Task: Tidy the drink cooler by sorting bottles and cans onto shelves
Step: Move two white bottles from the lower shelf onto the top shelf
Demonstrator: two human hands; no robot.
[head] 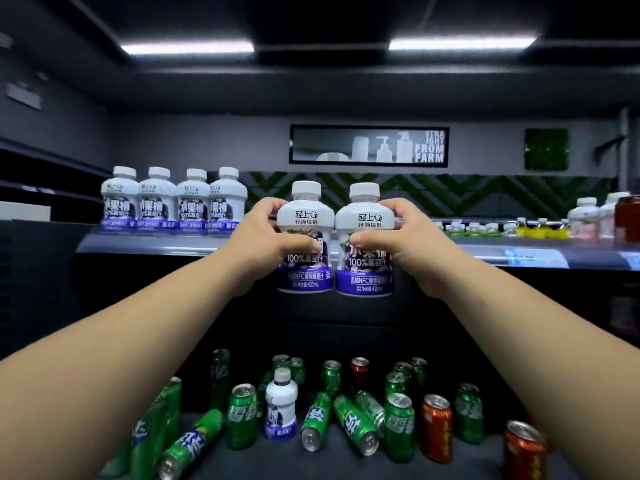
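Observation:
My left hand [266,237] grips a white and purple juice bottle [304,216], and my right hand [394,237] grips a matching one [364,220]. Both bottles are upright, side by side and touching, held in the air in front of the top shelf [152,244]. Several identical juice bottles [173,202] stand in a row at the left end of that shelf. On the lower shelf [346,462], one more juice bottle [281,403] stands among green cans [241,415] and red cans [437,427], some upright and some lying down.
At the right of the top shelf stand small bottles with yellow and green drinks [540,228], pale bottles [585,216] and a red container [627,216]. A framed sign [369,145] hangs on the back wall.

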